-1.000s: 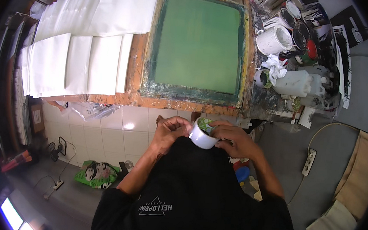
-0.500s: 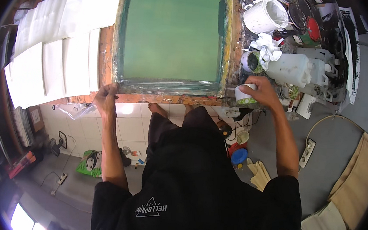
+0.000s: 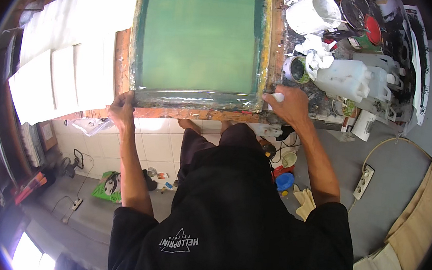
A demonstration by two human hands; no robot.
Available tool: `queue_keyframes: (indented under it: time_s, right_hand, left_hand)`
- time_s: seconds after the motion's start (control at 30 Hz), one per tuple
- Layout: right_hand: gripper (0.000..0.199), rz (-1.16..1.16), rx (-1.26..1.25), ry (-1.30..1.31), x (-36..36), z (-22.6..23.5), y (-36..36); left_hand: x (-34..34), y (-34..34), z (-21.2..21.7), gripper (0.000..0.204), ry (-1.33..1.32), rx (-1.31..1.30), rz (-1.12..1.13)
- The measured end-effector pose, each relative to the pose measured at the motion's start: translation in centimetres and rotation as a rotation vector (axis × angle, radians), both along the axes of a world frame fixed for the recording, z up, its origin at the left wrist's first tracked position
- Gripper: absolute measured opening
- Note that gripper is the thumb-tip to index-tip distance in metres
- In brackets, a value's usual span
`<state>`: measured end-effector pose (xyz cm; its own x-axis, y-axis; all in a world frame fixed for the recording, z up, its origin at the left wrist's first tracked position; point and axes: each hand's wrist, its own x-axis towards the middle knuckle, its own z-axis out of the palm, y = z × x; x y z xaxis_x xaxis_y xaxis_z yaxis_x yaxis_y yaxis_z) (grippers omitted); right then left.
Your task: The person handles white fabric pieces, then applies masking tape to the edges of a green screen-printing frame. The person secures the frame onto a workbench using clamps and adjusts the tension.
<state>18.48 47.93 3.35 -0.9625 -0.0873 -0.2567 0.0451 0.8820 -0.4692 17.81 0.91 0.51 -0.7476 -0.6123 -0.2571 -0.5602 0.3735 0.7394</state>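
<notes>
At upper centre, the green screen (image 3: 201, 37) is cut off at the top. The left hand (image 3: 122, 111) is at its lower-left corner, fingers curled; whether they grip anything cannot be told. At lower right, the right hand (image 3: 290, 106) grasps a white roll (image 3: 278, 97), mostly hidden. Upper right, a stained white bucket (image 3: 302, 16) holds a thin stick (image 3: 331, 18).

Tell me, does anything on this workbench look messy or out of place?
Yes, a little. A crumpled white wad lies against a translucent jug on the right, as if tossed there. The frame around the green panel is blotched and stained. I see no clear spill.
</notes>
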Motion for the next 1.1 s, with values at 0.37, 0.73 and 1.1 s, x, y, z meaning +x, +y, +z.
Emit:
queue_keyframes:
  time_s: [0.37,0.73,1.1]
  right_hand:
    - [0.05,-0.024,0.08,-0.068,-0.9,-0.8,-0.5]
    - [0.054,-0.029,0.149,-0.105,-1.1,-0.6,-0.6]
    - [0.054,-0.036,0.194,-0.181,-2.2,-0.1,-1.1]
  left_hand:
    - [-0.3,0.3,-0.3,0.036,0.065,0.0,0.006]
    - [-0.3,0.5,0.3,0.035,0.047,0.013,0.005]
    - [-0.2,-0.3,-0.9,0.036,0.071,0.03,-0.002]
